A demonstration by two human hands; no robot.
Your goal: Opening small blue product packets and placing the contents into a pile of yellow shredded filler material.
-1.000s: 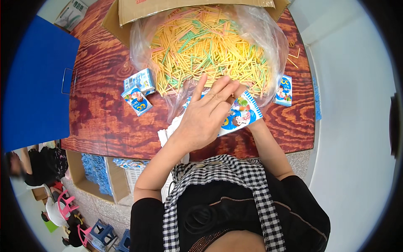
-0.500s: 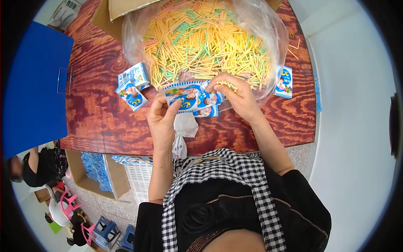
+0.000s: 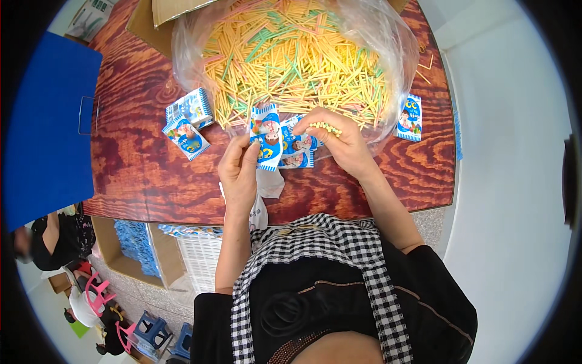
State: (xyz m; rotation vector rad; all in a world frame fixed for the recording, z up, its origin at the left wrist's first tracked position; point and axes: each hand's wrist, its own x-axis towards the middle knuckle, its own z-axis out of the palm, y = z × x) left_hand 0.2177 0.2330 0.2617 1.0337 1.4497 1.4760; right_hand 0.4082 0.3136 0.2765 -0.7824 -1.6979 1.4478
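Note:
My left hand [image 3: 239, 172] pinches a small blue and white packet [image 3: 267, 137] between thumb and fingers, held with its long side upright. My right hand [image 3: 343, 144] is closed around a bundle of thin yellow sticks [image 3: 326, 128], whose ends show in the curled fist. Between the hands, more flat packets [image 3: 297, 159] lie overlapping on the table, partly covered by the held packet. Just beyond them, a big heap of pastel sticks [image 3: 297, 67], mostly yellow with some green and pink, fills a clear plastic bag [image 3: 401, 54].
Two puffed packets [image 3: 189, 110] lie left of the bag, another packet [image 3: 410, 118] on the right. A white plastic piece [image 3: 271, 184] rests near the table's [image 3: 139, 176] front edge. A blue panel [image 3: 48, 127] stands at left; other people [image 3: 57, 239] sit beyond the lower left.
The packet in my left hand has turned from lying sideways to upright and lifted off the other packets. My right hand has shifted slightly left, still gripping the sticks.

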